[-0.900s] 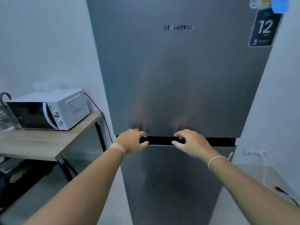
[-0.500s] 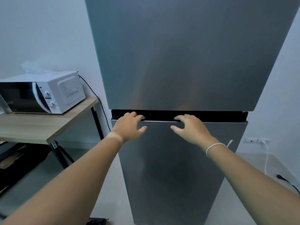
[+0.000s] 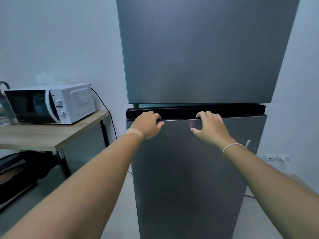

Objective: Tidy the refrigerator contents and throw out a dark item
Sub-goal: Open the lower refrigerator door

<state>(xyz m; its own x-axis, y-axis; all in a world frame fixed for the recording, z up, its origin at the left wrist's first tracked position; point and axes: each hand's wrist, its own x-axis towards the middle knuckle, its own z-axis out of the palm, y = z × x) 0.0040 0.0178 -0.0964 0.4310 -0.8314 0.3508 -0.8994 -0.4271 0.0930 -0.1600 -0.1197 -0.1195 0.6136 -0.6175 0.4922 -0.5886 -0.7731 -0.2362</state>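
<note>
A tall grey two-door refrigerator fills the middle of the head view. Its upper door (image 3: 198, 49) is closed. The lower door (image 3: 189, 169) has a black recessed handle strip (image 3: 179, 112) along its top edge, and a thin gap shows at its upper left corner. My left hand (image 3: 146, 125) hooks its fingers over the strip at the left, thumb on the door face. My right hand (image 3: 209, 127) grips the same strip further right. The refrigerator's contents are hidden behind the doors.
A white microwave (image 3: 51, 104) sits on a wooden table (image 3: 51, 135) to the left, its cord hanging by the wall. Dark items (image 3: 17, 171) lie under the table. A wall socket (image 3: 278, 157) with a plugged cable is at the lower right.
The view has tilted downward. Both hands have curled their fingers deeper over the top edge of the lower door, which now stands out slightly at the left.
</note>
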